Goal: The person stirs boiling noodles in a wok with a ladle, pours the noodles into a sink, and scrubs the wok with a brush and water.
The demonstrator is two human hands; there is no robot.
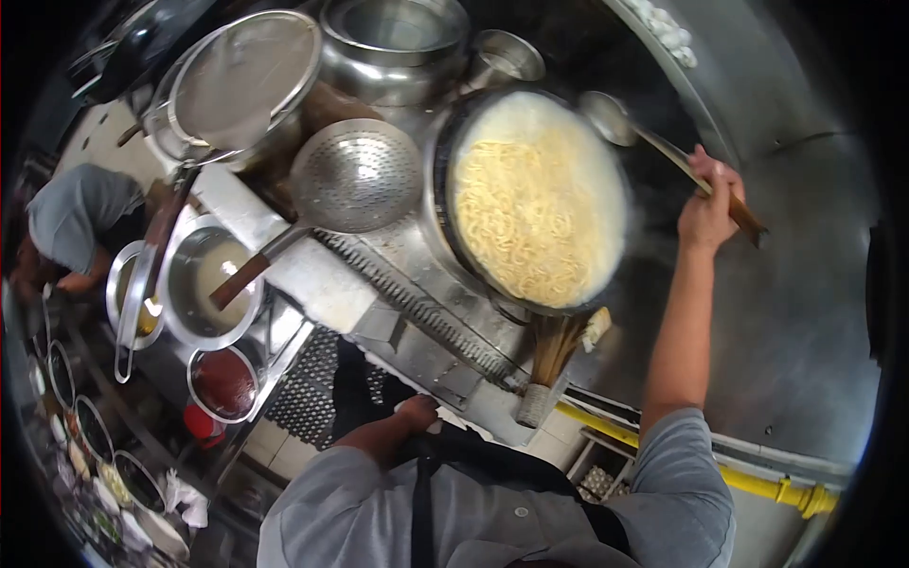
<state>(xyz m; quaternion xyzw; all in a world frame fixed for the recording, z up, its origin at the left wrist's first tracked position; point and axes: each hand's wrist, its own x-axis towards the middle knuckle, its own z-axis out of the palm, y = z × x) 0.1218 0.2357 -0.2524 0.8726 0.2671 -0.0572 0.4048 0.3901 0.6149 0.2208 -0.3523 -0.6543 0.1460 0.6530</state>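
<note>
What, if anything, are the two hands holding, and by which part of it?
The right hand holds a ladle by the wooden part of its handle. Whether the left hand holds anything cannot be told.

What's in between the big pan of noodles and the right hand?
The ladle: its scoop is near the pan, and its handle reaches to the right hand. The head view shows it.
</note>
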